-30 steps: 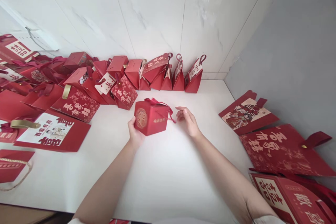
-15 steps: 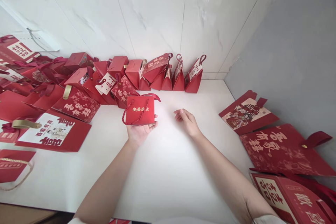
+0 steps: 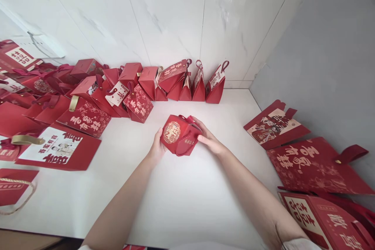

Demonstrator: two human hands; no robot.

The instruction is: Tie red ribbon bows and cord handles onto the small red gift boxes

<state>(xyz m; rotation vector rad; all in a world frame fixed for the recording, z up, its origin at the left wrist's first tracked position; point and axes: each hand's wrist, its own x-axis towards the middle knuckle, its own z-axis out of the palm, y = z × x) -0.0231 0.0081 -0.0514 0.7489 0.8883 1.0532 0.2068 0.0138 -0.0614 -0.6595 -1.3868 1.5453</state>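
Observation:
A small red gift box [image 3: 179, 134] with a round gold emblem and a red cord handle is held tilted just above the middle of the white table [image 3: 181, 199]. My left hand [image 3: 157, 150] grips its left lower side, fingers behind it. My right hand [image 3: 210, 140] holds its right side with thumb and fingers pressed against it. The box's emblem face points toward me and to the left.
Several red gift bags and boxes [image 3: 137, 86] crowd the back and left along the marble wall. Flat red folded bags [image 3: 310, 164] lie stacked at the right, beside a grey wall. A red bag with a gold handle [image 3: 55, 146] lies at the left.
The box was resting upright on my left palm alone, further left. It has since come right and tipped over, and my right hand has closed on its right side.

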